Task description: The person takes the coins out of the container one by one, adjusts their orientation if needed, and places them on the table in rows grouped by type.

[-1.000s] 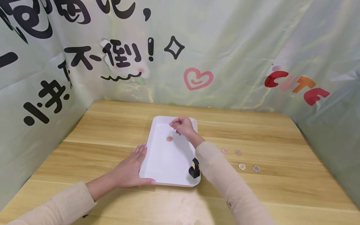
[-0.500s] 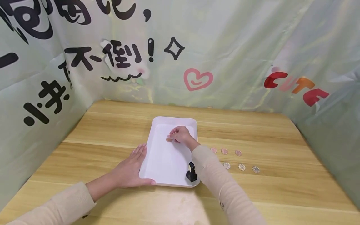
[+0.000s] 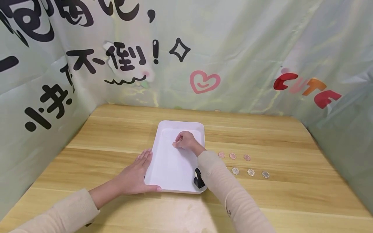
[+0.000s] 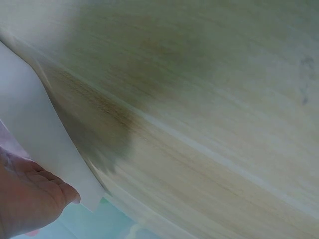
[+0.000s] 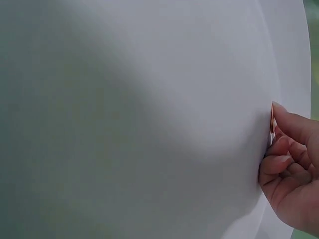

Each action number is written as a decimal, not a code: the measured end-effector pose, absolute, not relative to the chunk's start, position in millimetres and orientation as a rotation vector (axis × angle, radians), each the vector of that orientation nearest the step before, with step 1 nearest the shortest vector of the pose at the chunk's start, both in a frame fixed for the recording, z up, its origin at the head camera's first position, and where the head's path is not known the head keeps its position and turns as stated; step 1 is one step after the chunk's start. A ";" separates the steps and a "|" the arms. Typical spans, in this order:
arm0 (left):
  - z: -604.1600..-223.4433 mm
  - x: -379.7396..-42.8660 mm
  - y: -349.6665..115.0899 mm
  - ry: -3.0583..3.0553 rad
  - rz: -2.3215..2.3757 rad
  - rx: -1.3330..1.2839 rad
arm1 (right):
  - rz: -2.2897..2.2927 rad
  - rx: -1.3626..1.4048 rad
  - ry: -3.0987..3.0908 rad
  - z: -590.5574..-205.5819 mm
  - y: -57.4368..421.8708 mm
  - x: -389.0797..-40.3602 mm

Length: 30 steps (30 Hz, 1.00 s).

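Note:
My right hand (image 3: 186, 139) is low over the white tray (image 3: 164, 168), pinching a copper-coloured coin. In the right wrist view the coin (image 5: 272, 119) stands on edge between thumb and fingertips, close to the tray floor. The left hand (image 3: 136, 173) rests against the tray's near left corner, with straight fingers along the left side and the thumb at the front rim. From the left wrist, part of that hand (image 4: 35, 196) shows against the tray's outer wall.
To the right of the tray, three copper-coloured coins (image 3: 232, 156) form a row on the wooden table (image 3: 291, 200). Three silver-coloured coins (image 3: 250, 172) lie in a nearer row. A black wrist device (image 3: 198, 178) sits at the right cuff. A printed curtain (image 3: 242, 48) encloses the table.
My right hand has come nearer and down to the coin that lay flat in the tray and now pinches it. The sleeve's shift uncovered two coins on the table. The left hand stays put.

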<state>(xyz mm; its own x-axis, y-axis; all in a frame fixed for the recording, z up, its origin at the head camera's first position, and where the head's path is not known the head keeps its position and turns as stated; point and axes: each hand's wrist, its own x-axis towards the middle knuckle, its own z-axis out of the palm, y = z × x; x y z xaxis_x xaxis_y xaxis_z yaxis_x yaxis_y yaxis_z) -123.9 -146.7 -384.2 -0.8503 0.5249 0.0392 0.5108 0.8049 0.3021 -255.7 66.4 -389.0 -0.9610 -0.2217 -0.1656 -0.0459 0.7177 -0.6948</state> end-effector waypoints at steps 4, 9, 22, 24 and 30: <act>-385.1 -124.0 -146.7 2.939 0.477 0.842 | -0.972 -0.271 2.745 -416.5 66.4 -279.1; -386.0 -123.9 -147.1 2.938 0.486 0.837 | -0.824 -0.446 2.855 -565.5 78.9 -387.8; -385.0 -124.4 -147.8 2.940 0.489 0.857 | -0.603 -0.475 2.864 -546.3 73.6 -376.2; -384.5 -124.3 -147.8 2.943 0.487 0.859 | -0.616 -0.461 2.816 -502.5 69.6 -345.6; -384.8 -123.8 -148.0 2.948 0.493 0.865 | -0.722 -0.461 2.778 -478.4 72.7 -328.9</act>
